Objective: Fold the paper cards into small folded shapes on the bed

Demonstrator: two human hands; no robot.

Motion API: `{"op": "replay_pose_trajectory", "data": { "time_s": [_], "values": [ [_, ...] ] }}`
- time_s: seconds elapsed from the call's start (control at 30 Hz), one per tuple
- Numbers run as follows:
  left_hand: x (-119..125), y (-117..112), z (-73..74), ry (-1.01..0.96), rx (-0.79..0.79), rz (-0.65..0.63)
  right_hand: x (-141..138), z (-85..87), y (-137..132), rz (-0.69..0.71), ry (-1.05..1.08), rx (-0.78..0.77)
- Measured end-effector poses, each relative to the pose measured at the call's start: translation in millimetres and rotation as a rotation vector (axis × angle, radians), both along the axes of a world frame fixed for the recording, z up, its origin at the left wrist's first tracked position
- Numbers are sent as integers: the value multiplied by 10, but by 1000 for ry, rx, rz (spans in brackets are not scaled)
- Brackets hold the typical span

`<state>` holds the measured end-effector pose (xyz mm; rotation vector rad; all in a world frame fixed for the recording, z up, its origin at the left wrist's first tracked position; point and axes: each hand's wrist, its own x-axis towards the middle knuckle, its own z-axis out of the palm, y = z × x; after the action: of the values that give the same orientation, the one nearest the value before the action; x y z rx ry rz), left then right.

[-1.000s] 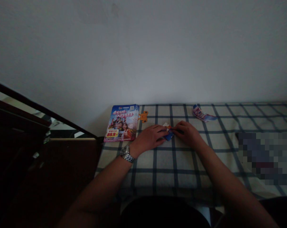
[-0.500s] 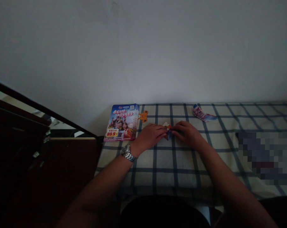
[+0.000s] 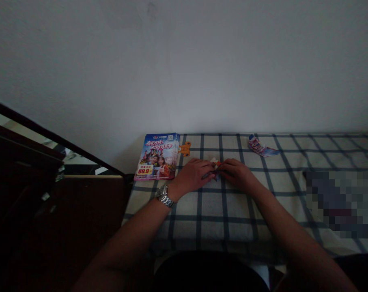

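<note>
Both hands meet over a small folded piece of printed paper [image 3: 215,161] on the checked cloth [image 3: 211,206]. My left hand [image 3: 195,175], with a metal watch [image 3: 164,196] at its wrist, has its fingers closed on the paper's left side. From the right, my right hand [image 3: 237,173] pinches the paper's other edge with thumb and fingers. White, orange and a little blue show on the paper; the fingers hide much of it.
A stack of printed flyers [image 3: 157,157] lies left of my hands, beside an orange bear figure [image 3: 184,149]. A crumpled, folded flyer [image 3: 262,147] lies at the back right. A blurred-out patch [image 3: 338,205] covers something at right. Behind stands a wall [image 3: 208,73].
My right hand has shifted slightly left, its fingers now more closed over the paper. Less of the blue part shows. The left hand stays nearly in place.
</note>
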<state>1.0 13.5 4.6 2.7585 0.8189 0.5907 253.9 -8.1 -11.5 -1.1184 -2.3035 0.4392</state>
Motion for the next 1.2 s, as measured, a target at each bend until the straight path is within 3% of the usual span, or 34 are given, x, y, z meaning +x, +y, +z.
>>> {"op": "replay_pose_trajectory", "data": {
  "time_s": [0.6, 1.2],
  "values": [
    [-49, -17, 46, 12, -70, 160, 11, 78, -43, -46, 1, -64],
    [28, -42, 31, -83, -146, 331, -129, 44, 17, -328, 83, -73]
  ]
}}
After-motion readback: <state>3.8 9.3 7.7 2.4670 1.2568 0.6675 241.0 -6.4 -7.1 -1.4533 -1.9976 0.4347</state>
